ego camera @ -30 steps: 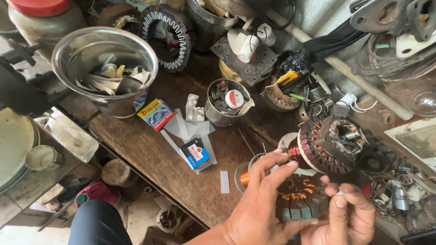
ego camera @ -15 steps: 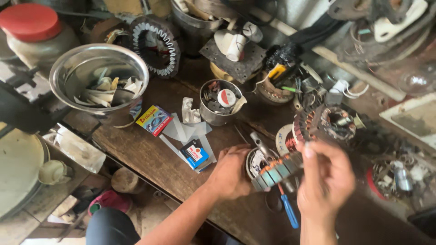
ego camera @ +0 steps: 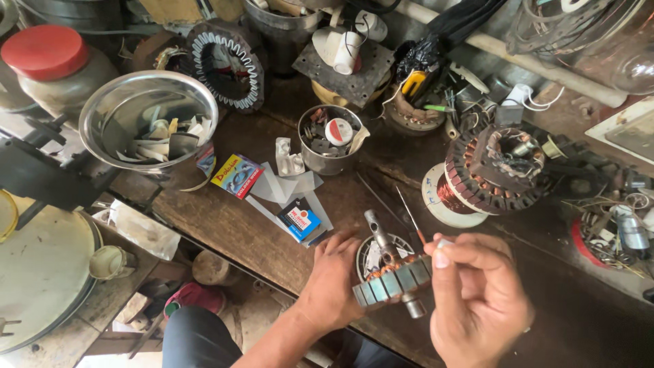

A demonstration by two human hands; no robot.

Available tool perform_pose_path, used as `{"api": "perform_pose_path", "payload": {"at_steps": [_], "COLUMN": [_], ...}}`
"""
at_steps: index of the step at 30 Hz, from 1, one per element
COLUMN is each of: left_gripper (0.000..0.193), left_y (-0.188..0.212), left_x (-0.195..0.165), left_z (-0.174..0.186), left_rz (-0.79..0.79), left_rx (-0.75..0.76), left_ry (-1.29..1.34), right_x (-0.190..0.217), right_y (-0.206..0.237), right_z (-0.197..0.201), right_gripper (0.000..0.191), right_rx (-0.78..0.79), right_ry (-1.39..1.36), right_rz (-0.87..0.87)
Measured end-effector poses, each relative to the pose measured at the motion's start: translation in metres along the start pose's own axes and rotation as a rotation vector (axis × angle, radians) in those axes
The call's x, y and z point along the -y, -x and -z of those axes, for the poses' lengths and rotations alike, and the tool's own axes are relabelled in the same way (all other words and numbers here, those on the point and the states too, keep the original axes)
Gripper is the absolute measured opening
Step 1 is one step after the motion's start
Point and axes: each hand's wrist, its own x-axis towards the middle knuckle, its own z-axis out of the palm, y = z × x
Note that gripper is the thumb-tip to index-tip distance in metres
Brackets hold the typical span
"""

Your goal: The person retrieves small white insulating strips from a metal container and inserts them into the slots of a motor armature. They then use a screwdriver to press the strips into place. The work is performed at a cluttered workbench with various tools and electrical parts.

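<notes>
Cluttered with motor parts, the wooden bench carries a steel bowl of scraps at the far left, a tin of small bits behind the middle, and a wound stator off to the right. At the near edge the left hand is clamped on a rotor with copper windings, holding it tilted just above the bench, while the right hand has thumb and fingers pinched together on something small and pale at the rotor's right side. This looks like close work on the windings; the next touch wants a steady rotor and a fine, light pinch.
</notes>
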Motion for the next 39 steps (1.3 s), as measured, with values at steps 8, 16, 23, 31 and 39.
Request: {"api": "perform_pose_path", "payload": {"at_steps": [8,16,23,31,39], "left_gripper": [0.086,0.051,0.041,0.034,0.029], "left_y": [0.038,0.025,0.015,0.014,0.010], "left_x": [-0.055,-0.061,-0.056,-0.052,-0.058], "left_z": [0.034,-0.003,0.008,0.005,0.004], "left_rz": [-0.150,-0.174,-0.192,-0.280,-0.193], "left_rx": [-0.250,-0.276,-0.228,-0.203,-0.263], "left_ry": [0.368,0.372,0.447,0.349,0.425], "right_x": [-0.009,-0.028,-0.021,-0.012,-0.011], "right_y": [-0.004,-0.035,-0.029,-0.032,-0.034], "right_z": [0.006,0.027,0.043,0.051,0.039], "right_gripper": [0.014,0.021,0.042,0.077,0.076], "right_rx": [-0.011,0.209,0.323,0.446,0.457], "right_ry": [-0.107,-0.495,-0.620,-0.509,-0.518], "right_rz": [-0.117,-0.216,-0.260,-0.303,-0.282]}}
